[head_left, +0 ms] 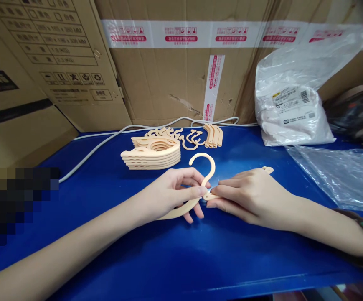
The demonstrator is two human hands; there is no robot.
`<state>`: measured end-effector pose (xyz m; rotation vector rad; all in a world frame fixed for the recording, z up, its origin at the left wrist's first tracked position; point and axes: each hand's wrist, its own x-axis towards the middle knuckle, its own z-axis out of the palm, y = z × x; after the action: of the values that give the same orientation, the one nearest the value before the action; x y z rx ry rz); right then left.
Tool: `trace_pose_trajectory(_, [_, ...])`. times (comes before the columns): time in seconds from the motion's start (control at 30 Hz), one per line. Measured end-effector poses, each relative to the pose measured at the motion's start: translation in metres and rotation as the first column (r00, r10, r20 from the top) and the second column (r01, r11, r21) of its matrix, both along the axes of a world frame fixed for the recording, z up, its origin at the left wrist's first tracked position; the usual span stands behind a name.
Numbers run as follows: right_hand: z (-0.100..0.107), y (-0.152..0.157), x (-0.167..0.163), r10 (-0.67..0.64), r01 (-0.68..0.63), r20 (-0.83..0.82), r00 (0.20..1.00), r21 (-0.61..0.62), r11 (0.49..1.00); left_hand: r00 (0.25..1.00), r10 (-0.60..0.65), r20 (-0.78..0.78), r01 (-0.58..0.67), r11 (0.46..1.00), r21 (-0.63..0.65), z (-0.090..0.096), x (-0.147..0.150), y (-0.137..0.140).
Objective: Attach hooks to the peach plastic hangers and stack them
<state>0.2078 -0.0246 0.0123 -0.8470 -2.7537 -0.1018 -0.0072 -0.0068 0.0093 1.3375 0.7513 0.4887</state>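
Note:
My left hand [168, 190] is closed around a cream plastic hanger arm [181, 210] and the base of a hook [211, 165]. The hook stands up above the thumb, curving to the left. Opposite it, my right hand [256, 196] grips a second hanger arm [211, 196], palm down. One end of that piece meets the hook's base; the other shows past the knuckles, and its middle is hidden. Behind the left hand lies a neat stack of hanger arms [151, 163]. Loose hooks [190, 142] and several curved hanger pieces [214, 136] are farther back.
A blue tabletop [181, 259] carries everything. Cardboard boxes [168, 79] stand along the back and left. A white cable [96, 152] runs behind the parts. At the right are a full white plastic bag [294, 113] and a clear plastic sheet [334, 175].

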Motion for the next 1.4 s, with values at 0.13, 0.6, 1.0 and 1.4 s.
trace_pose_trajectory(0.13, [0.001,0.0,-0.001,-0.037,0.038,0.023,0.999,-0.043,0.998,0.999,0.023,-0.025,-0.022,1.0,0.011,0.001,0.002,0.0])
trace_pose_trajectory(0.6, [0.002,-0.001,-0.003,-0.082,0.086,0.042,0.996,-0.095,0.992,0.983,-0.036,-0.182,0.075,0.974,0.212,0.001,0.0,-0.004])
trace_pose_trajectory(1.0, [0.002,-0.004,-0.006,-0.104,0.104,0.062,0.993,-0.003,0.995,0.928,0.037,-0.371,0.144,0.881,0.45,0.009,-0.001,-0.014])
trace_pose_trajectory(1.4, [0.008,-0.003,-0.004,-0.134,0.139,0.068,0.989,-0.059,0.989,0.932,0.004,-0.362,0.171,0.877,0.449,0.005,0.0,-0.017])
